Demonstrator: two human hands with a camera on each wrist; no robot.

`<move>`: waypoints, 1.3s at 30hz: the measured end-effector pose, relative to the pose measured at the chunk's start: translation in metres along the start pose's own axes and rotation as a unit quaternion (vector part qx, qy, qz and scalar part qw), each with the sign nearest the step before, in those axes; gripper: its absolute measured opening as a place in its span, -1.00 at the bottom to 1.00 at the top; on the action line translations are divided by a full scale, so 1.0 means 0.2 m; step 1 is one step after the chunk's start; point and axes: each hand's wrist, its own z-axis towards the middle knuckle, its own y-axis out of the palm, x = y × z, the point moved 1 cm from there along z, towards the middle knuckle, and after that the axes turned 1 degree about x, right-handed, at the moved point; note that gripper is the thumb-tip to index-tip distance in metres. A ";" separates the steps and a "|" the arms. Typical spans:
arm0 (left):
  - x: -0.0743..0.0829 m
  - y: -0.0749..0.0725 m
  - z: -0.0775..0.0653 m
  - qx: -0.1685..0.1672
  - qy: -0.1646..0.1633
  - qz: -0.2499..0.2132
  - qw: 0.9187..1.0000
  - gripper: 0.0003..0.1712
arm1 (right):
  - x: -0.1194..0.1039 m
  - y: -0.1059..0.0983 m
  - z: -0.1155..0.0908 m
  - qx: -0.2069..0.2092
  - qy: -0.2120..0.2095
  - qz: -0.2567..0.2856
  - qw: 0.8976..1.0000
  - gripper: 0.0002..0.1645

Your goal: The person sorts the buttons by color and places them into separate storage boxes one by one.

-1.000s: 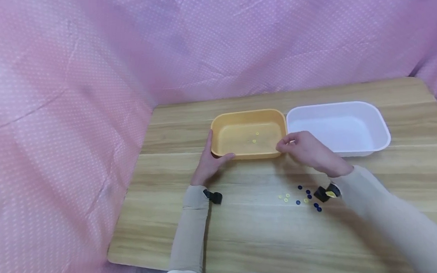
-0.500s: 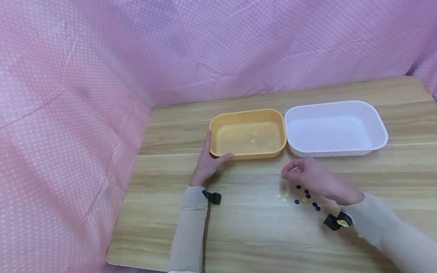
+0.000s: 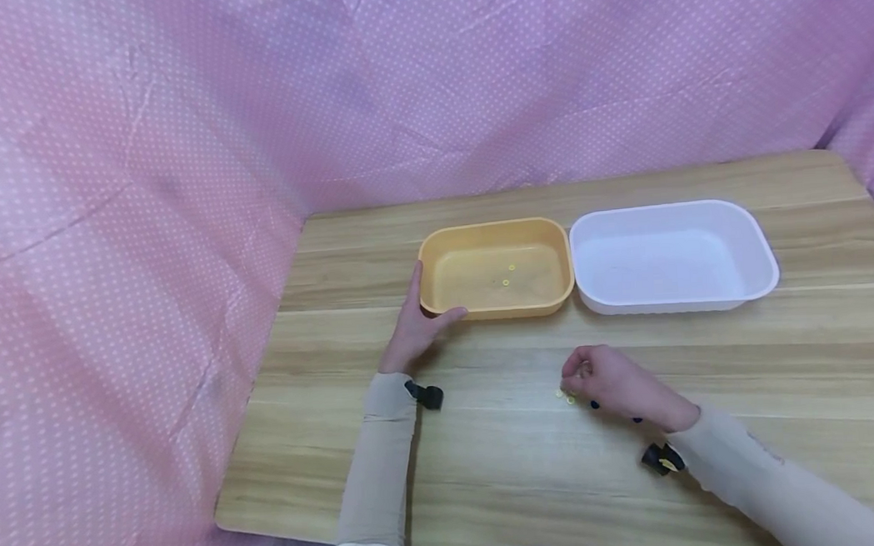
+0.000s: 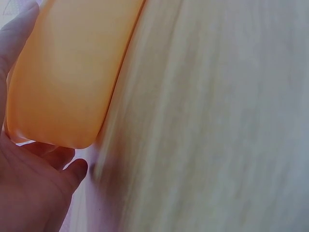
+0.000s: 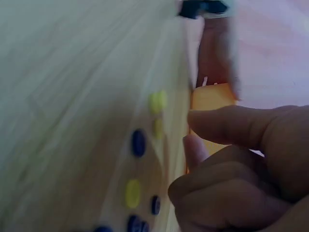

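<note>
My left hand holds the near-left corner of an orange plastic bin, its thumb along the front wall. In the left wrist view the thumb lies at the bin's rim and the fingers sit round its end. Two small yellow buttons lie inside. My right hand is low over the table, fingertips right at a few yellow buttons. Dark blue buttons lie among them, partly hidden under the hand. In the right wrist view thumb and index finger stand apart with no button visible between them.
A white plastic bin stands against the orange bin's right side, with nothing visible in it. Both are on a wooden table. Pink dotted cloth hangs behind the table and along its left side.
My right hand has come away from the orange bin's front-right corner, back toward me and down to the buttons, covering several. My left hand has stayed on the bin.
</note>
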 end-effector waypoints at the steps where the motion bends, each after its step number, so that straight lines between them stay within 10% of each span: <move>1: 0.00 0.00 0.00 0.000 0.000 0.000 1.000 0.41 | 0.00 0.00 0.00 0.005 -0.004 -0.010 1.000 -0.85; 33: 0.00 -0.02 0.01 -0.017 -0.001 -0.021 1.000 0.41 | 0.02 0.01 -0.03 0.026 -0.075 -0.105 0.991 -0.94; 39: 0.09 -0.04 -0.03 -0.034 -0.009 -0.022 0.999 0.38 | 0.01 0.01 -0.04 0.021 -0.074 -0.111 0.991 -0.94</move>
